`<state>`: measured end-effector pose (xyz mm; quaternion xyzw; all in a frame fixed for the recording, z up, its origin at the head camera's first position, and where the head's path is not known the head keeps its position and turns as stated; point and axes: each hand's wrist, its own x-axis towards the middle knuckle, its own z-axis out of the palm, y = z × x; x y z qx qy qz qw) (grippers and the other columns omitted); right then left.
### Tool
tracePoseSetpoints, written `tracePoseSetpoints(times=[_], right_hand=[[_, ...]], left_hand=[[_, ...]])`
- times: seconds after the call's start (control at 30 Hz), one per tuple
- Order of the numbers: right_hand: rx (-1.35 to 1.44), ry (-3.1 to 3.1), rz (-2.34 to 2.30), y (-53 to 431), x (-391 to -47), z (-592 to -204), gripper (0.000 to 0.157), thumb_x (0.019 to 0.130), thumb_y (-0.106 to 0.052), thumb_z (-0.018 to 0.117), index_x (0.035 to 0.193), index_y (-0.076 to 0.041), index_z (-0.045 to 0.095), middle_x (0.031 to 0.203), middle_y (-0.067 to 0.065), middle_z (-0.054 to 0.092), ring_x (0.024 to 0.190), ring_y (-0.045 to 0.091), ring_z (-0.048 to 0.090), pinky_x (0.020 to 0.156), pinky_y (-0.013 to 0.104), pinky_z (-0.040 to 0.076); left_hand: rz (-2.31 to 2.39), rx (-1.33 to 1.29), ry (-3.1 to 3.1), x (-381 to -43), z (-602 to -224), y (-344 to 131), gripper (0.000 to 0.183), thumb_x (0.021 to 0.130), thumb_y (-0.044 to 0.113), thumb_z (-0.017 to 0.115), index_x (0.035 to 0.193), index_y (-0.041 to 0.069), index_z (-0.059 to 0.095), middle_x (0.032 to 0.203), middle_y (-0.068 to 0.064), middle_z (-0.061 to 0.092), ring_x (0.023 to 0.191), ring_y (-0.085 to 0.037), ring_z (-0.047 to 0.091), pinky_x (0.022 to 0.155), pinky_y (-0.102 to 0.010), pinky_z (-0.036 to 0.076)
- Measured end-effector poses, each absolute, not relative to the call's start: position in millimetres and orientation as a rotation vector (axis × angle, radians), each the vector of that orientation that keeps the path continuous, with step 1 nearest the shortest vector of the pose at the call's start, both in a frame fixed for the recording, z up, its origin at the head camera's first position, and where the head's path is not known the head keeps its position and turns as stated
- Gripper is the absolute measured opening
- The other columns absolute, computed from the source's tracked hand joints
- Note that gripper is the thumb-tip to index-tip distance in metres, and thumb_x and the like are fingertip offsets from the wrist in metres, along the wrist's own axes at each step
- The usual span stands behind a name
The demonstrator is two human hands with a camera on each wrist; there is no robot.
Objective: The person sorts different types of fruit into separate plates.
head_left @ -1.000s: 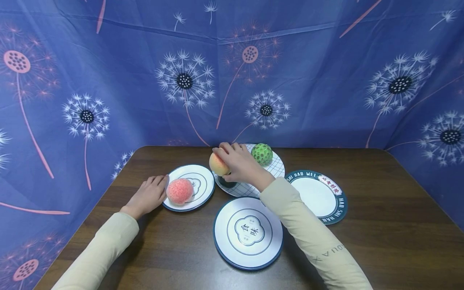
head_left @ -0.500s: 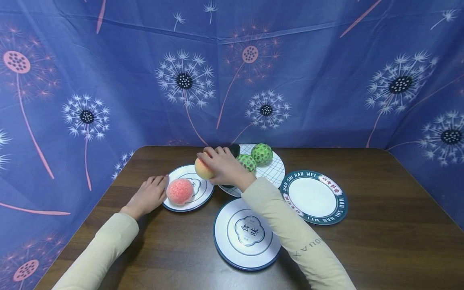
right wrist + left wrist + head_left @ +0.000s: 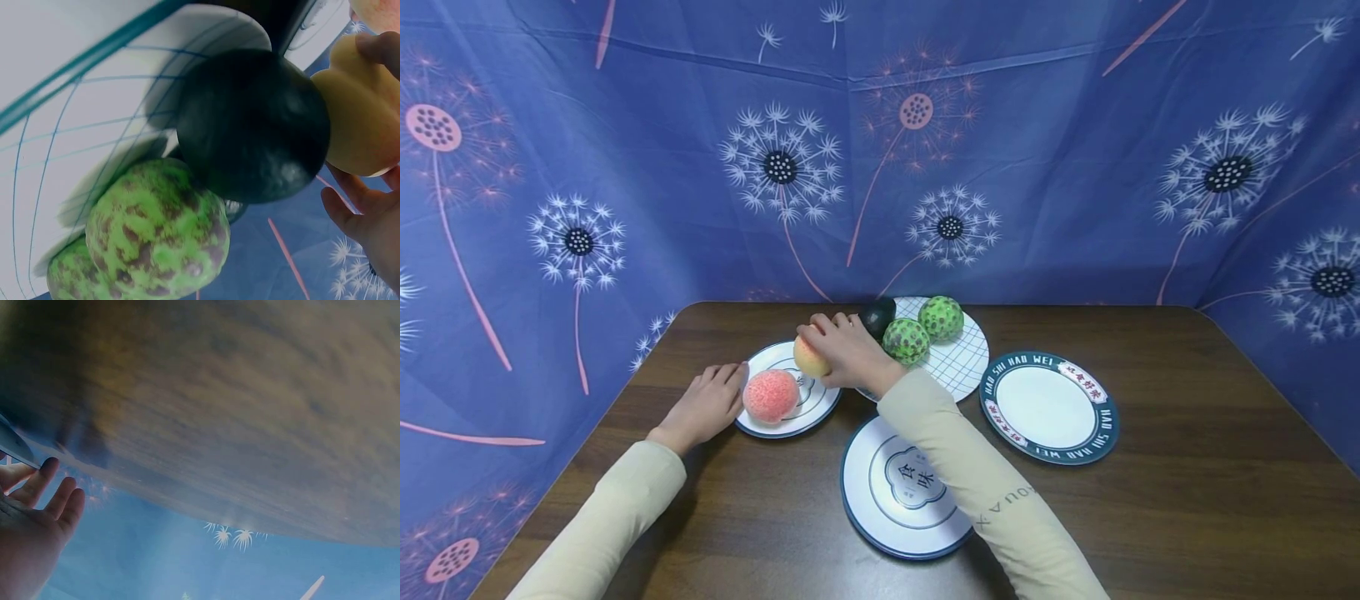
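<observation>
My right hand (image 3: 853, 354) grips a yellow-orange peach (image 3: 810, 358) between thumb and fingers, over the far right part of a white plate (image 3: 826, 407) with a blue rim. A pink speckled fruit (image 3: 772, 396) sits on that plate. My left hand (image 3: 706, 404) rests at the plate's left edge; in the left wrist view its fingers (image 3: 42, 481) look mostly straight, fingertips touching the rim. Behind my right hand, a grid-patterned plate (image 3: 966, 362) bears a dark smooth fruit (image 3: 253, 125) and two green balls with dark spots, one (image 3: 906, 342) nearer me, one (image 3: 941, 318) farther.
A white plate (image 3: 880, 521) with blue rings, apparently stacked on another, lies near me in the middle, partly under my right sleeve. To the right is a white plate with a green lettered rim (image 3: 1108, 429). Blue dandelion-patterned cloth (image 3: 1037, 250) hangs behind the wooden table (image 3: 1210, 467).
My right hand has carried the peach leftward from over the grid-patterned plate to the plate with the pink fruit. The near green ball and the dark fruit behind have come into view. My left hand stays put.
</observation>
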<state>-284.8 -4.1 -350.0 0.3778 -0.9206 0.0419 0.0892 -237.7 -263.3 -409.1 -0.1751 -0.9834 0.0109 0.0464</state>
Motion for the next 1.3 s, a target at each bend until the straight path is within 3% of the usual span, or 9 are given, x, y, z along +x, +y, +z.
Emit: tracePoseSetpoints(times=[0.4,1.3], right_hand=[[1.096,-2.813,0.07,-16,-284,-359,0.081,0.068,-0.038,0.077,0.136,-0.022,0.035,0.131,0.002,0.041,0.117,0.028,0.041,0.105,0.046,0.03],[1.092,-2.821,0.004,-25,-289,-369,0.078,0.074,-0.038,0.073,0.138,-0.019,0.032,0.133,0.003,0.039,0.116,0.029,0.045,0.1,0.043,0.036]], left_hand=[[0.037,-0.545,-2.989,-239,-410,-264,0.052,0.095,0.025,0.037,0.138,-0.005,0.032,0.132,-0.025,0.043,0.121,-0.043,0.038,0.101,-0.057,0.031],[0.032,-0.522,-3.018,-240,-409,-265,0.054,0.095,0.027,0.039,0.138,-0.004,0.032,0.134,-0.025,0.041,0.123,-0.043,0.037,0.102,-0.057,0.03]])
